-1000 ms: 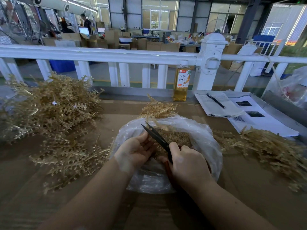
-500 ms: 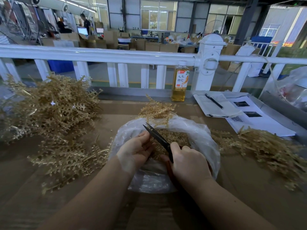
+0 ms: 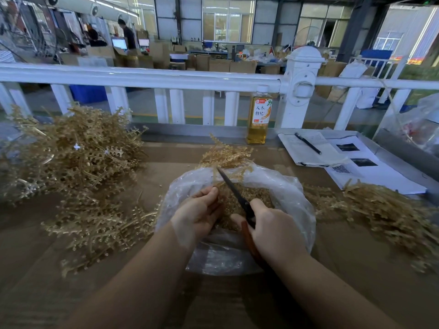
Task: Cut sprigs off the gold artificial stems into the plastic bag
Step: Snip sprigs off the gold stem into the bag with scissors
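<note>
Brown cardboard-covered table (image 3: 356, 269) against a white railing (image 3: 147, 78), warehouse of stacked boxes beyond. Amber bottle (image 3: 259, 119) with red Chinese characters on its label, pen (image 3: 307, 143) lying on papers (image 3: 370, 172), one sheet with a QR code. Gold stems (image 3: 71, 160) heaped left and right, clear bag (image 3: 294, 198) at centre full of gold sprigs; left hand (image 3: 199, 214) pinching a stem over the bag, right hand (image 3: 275, 229) gripping scissors (image 3: 234, 192), blades together and pointing away.
</note>
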A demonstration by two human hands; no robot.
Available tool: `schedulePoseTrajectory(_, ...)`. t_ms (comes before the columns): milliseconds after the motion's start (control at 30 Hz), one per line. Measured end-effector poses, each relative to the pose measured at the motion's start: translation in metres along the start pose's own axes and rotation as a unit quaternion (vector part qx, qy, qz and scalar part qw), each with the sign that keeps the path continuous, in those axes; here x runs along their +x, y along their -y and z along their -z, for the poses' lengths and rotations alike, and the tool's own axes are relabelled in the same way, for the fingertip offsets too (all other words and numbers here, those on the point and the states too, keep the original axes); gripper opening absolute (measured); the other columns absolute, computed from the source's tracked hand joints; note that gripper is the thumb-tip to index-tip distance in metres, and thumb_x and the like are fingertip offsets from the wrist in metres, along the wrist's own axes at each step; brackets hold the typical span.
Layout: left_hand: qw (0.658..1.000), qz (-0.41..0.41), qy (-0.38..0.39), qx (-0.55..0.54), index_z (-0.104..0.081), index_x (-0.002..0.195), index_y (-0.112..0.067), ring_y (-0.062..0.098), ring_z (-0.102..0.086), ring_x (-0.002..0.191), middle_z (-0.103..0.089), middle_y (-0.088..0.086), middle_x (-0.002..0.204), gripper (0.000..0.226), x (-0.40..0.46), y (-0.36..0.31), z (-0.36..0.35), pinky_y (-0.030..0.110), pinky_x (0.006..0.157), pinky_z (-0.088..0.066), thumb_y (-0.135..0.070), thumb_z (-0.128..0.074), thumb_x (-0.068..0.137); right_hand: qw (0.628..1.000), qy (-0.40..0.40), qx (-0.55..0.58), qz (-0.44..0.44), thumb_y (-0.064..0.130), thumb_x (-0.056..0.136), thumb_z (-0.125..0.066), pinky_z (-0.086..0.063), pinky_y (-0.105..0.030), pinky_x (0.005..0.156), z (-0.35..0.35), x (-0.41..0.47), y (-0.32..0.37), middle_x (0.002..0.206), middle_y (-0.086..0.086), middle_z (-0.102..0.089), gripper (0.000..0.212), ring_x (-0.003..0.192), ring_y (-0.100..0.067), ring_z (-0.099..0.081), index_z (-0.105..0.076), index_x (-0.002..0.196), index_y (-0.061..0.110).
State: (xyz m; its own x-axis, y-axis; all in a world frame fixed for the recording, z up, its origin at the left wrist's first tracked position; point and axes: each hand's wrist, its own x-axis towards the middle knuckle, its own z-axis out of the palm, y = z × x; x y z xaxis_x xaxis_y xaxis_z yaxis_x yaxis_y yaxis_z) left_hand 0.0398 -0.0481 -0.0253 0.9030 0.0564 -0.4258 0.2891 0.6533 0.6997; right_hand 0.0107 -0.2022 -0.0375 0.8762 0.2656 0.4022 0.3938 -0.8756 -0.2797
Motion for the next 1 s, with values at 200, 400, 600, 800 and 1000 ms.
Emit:
schedulePoseTrajectory(200, 0.997, -0.005, 0.058, 0.048, -0.064, 0.089, -0.014, 0.011, -0.061, 0.058, -0.064, 0.001, 0.063, 0.028, -0.001, -0.002, 0.005, 0.022, 0.057, -0.055, 0.004, -0.043, 0.095, 0.999, 0.019, 0.004, -0.033, 0.060, 0.091, -0.044, -0.046, -0.024, 0.060, 0.001, 0.003, -0.001, 0.068, 0.012, -0.048, 0.035, 0.067, -0.012, -0.056, -0.049, 0.097, 0.026)
schedulePoseTrajectory(400, 0.998, -0.005, 0.029, 0.051, -0.065, 0.085, -0.010, 0.016, -0.061, 0.072, -0.065, 0.001, 0.071, 0.007, -0.001, -0.005, 0.003, 0.027, 0.061, -0.049, -0.012, -0.059, 0.090, 0.999, 0.026, 0.003, -0.032, 0.064, 0.089, -0.044, -0.037, -0.024, 0.058, 0.002, 0.001, 0.000, 0.064, 0.013, -0.042, 0.034, 0.066, -0.010, -0.048, -0.040, 0.089, 0.030)
schedulePoseTrajectory(600, 0.997, -0.038, 0.015, 0.060, -0.060, 0.071, -0.010, 0.012, -0.064, 0.048, -0.065, 0.003, 0.055, 0.019, 0.001, 0.000, -0.001, 0.021, 0.044, -0.051, -0.002, -0.059, 0.089, 0.997, 0.036, 0.040, -0.054, 0.064, 0.088, -0.047, -0.046, -0.026, 0.066, 0.007, 0.002, 0.001, 0.072, 0.013, -0.050, 0.035, 0.074, -0.011, -0.055, -0.048, 0.093, 0.029)
schedulePoseTrajectory(800, 0.999, -0.051, 0.013, 0.012, -0.060, 0.079, -0.011, 0.012, -0.066, 0.051, -0.067, 0.002, 0.056, 0.015, 0.001, 0.003, -0.003, 0.021, 0.044, -0.051, -0.004, -0.057, 0.091, 0.992, 0.081, 0.047, -0.078, 0.065, 0.088, -0.046, -0.045, -0.028, 0.069, 0.012, 0.004, 0.004, 0.079, 0.010, -0.054, 0.037, 0.081, -0.014, -0.058, -0.048, 0.090, 0.028)
schedulePoseTrajectory(1000, 0.999, -0.032, 0.005, -0.023, -0.064, 0.080, -0.010, 0.013, -0.067, 0.052, -0.068, 0.002, 0.058, 0.013, 0.002, 0.003, -0.001, 0.023, 0.046, -0.053, -0.006, -0.056, 0.090, 0.982, 0.092, 0.134, -0.098, 0.065, 0.089, -0.045, -0.041, -0.029, 0.069, 0.019, 0.005, 0.010, 0.076, 0.011, -0.056, 0.036, 0.080, -0.015, -0.058, -0.048, 0.091, 0.029)
